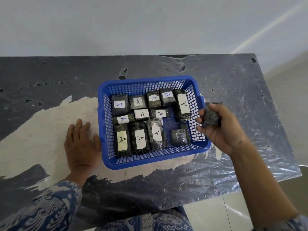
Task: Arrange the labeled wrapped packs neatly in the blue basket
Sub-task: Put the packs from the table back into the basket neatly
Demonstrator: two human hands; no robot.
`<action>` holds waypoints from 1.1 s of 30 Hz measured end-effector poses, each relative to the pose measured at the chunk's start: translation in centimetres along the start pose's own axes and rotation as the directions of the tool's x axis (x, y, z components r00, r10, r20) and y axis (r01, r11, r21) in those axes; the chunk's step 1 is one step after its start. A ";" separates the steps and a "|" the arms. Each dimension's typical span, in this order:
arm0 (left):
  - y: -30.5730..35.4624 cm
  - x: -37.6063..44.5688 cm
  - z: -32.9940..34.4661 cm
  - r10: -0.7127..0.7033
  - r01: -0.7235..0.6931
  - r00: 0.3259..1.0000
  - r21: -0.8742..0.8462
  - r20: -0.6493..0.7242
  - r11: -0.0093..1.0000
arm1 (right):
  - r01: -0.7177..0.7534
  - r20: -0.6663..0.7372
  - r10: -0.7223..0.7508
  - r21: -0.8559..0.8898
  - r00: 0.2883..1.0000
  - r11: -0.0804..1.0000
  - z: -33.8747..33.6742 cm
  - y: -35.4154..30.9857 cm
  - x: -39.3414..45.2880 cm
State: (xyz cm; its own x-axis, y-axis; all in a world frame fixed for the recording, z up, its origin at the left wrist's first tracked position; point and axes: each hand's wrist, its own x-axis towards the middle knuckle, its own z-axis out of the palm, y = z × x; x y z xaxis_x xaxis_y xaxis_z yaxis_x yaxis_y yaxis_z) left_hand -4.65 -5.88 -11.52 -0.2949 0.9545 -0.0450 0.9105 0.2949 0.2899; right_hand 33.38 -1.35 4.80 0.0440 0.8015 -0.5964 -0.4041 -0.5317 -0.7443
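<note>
A blue mesh basket (155,161) stands in the middle of the table. Inside lie several dark wrapped packs with white "A" labels, in rough rows; one long pack (182,104) lies along the right wall. A small pack (180,137) in the near right corner shows no label. My right hand (220,129) hovers just outside the basket's right rim and grips a dark wrapped pack (211,115), label hidden. My left hand (81,142) lies flat on the table, fingers spread, its thumb touching the basket's left wall.
The table (233,100) is dark, with worn pale patches and a wrinkled clear plastic sheet (250,160) over it. A pale wall rises behind. The table's right edge drops to a tiled floor (216,212). A bare patch of basket floor (170,122) shows right of centre.
</note>
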 end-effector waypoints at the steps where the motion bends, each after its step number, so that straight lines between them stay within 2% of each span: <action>1: 0.0 0.0 0.0 -0.002 0.002 1.000 0.000 0.000 1.000 | -0.040 0.013 0.040 -0.005 0.999 0.999 0.3 0.6 0.1; 4: -0.1 0.1 0.1 0.007 -0.007 1.000 0.002 -0.006 1.000 | -0.111 0.020 0.112 -0.042 0.994 0.993 0.9 2.8 0.5; 6: -0.1 0.1 0.1 0.011 -0.011 1.000 0.002 -0.008 1.000 | -0.116 -0.029 0.112 -0.226 0.993 0.967 1.4 4.3 1.1; 8: -0.1 0.1 0.1 0.010 -0.010 1.000 -0.003 -0.011 1.000 | -0.117 -0.099 0.075 -0.551 0.992 0.826 1.6 5.6 1.7; 10: -0.1 0.1 0.1 0.009 -0.009 1.000 -0.002 -0.010 1.000 | -0.082 -0.117 -0.008 -0.740 0.993 0.668 1.7 6.5 2.1; 14: -0.1 0.1 0.0 0.021 -0.021 1.000 0.024 0.000 0.999 | -0.005 -0.115 -0.169 -0.839 0.979 0.544 1.8 7.1 2.5; 18: 0.1 0.1 -0.3 0.017 -0.017 1.000 0.019 0.009 1.000 | -0.005 -0.100 -0.187 -0.894 0.977 0.449 2.0 7.4 2.9; 20: 0.2 0.1 -0.5 0.020 -0.020 1.000 0.012 0.005 1.000 | -0.022 -0.086 -0.151 -0.922 0.985 0.385 1.6 7.5 3.1; 21: 0.2 0.1 -0.5 0.020 -0.020 1.000 0.007 0.000 1.000 | -0.027 -0.072 -0.105 -0.926 0.992 0.377 1.5 7.5 3.2; 22: 0.2 0.0 -0.6 0.018 -0.018 1.000 0.002 -0.006 1.000 | -0.031 -0.061 -0.061 -0.910 0.996 0.412 1.4 7.5 3.3; 24: 0.3 0.0 -0.6 0.012 -0.012 1.000 -0.009 -0.017 1.000 | -0.057 -0.076 -0.010 -0.820 0.997 0.570 1.4 7.3 3.5; 26: 0.3 0.0 -0.6 0.009 -0.009 1.000 -0.014 -0.021 1.000 | -0.051 -0.100 -0.040 -0.764 0.994 0.643 1.7 7.1 3.7; 33: -0.3 0.1 0.2 0.015 -0.015 1.000 0.001 -0.018 1.000 | 0.003 -0.200 -0.319 -0.844 0.926 0.537 3.6 8.2 4.3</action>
State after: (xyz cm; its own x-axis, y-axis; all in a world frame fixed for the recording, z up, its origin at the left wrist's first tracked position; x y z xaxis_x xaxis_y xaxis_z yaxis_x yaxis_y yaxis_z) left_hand -4.95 -5.85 -11.79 -0.2862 0.9579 -0.0232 0.9151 0.2804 0.2896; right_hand 26.96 -1.28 -2.83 0.3526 0.8573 -0.3751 0.5540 -0.5143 -0.6546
